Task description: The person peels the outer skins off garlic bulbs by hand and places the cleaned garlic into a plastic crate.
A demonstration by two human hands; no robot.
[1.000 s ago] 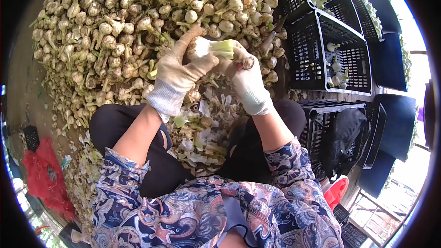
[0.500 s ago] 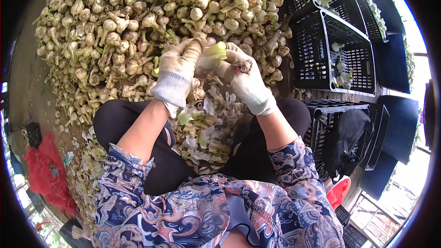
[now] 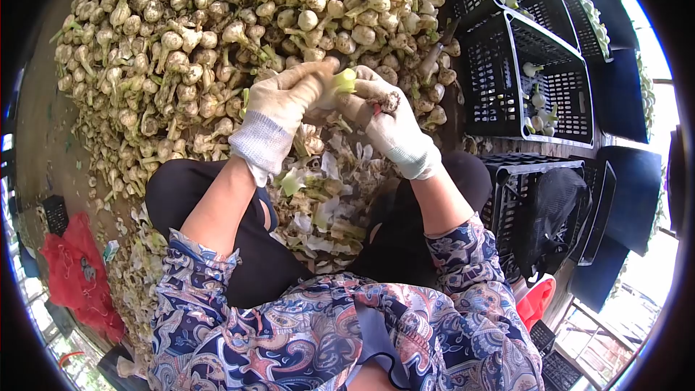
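Observation:
Between my two gloved hands is a garlic bulb with a short cut green stem (image 3: 346, 81); the fingers hide most of its pale body. My left hand (image 3: 289, 98) is closed round the bulb's left side, thumb and fingers pressed on it. From the right, my right hand (image 3: 380, 108) grips the same garlic near the stem. A brown, rough clump (image 3: 391, 103) with a bit of red beside it shows at the right hand's fingers; I cannot tell what it is. Peeled skins (image 3: 326, 210) lie below the hands, between my legs.
A large heap of unpeeled garlic (image 3: 174, 65) spreads ahead and to the left. At the right stands a black crate (image 3: 486, 80) with several cleaned bulbs inside. Nearer is another black crate (image 3: 499, 188) with black netting (image 3: 554, 210). Red mesh (image 3: 79, 275) lies at the left.
My left hand has turned a little, its wrist shifting left and its fingers reaching further over the garlic. My right hand has barely moved and keeps its grip.

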